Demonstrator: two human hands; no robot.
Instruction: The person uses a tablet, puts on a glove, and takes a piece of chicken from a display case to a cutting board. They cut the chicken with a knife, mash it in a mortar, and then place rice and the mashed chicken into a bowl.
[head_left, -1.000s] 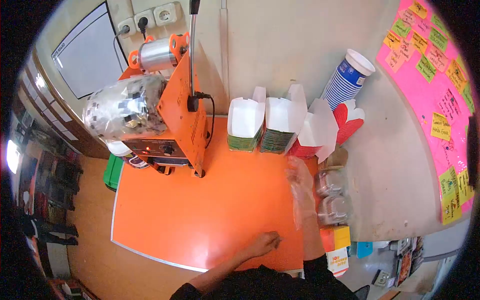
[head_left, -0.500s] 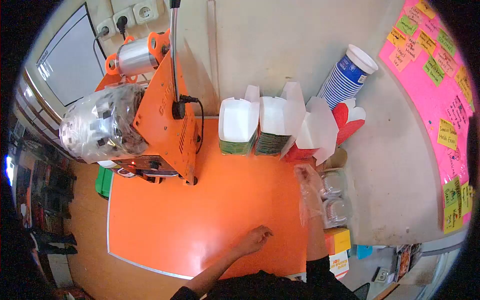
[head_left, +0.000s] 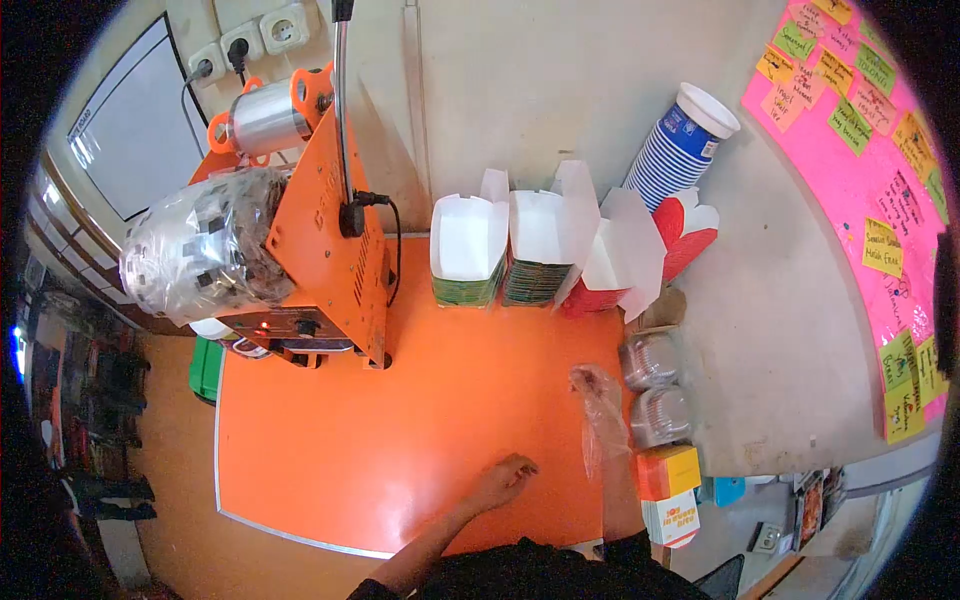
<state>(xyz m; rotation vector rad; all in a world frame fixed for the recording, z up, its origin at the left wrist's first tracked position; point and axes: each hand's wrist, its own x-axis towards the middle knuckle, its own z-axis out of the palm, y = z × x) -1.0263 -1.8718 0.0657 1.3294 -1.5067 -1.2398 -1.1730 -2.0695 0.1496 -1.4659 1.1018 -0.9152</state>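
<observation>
At the right edge of the orange tabletop [head_left: 400, 430], my gloved right hand [head_left: 598, 398] has slid back toward me, fingers loosely apart and empty, just beside the clear tubs [head_left: 658, 415]; my left hand [head_left: 507, 477] stays loosely curled on the surface, holding nothing

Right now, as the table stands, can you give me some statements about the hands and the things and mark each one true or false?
1. The right hand wears a clear plastic glove. True.
2. The left hand holds a cup. False: it rests empty on the orange table.
3. The blue cups are in one stack. True.
4. The machine at the back left of the table is green. False: it is orange.
</observation>
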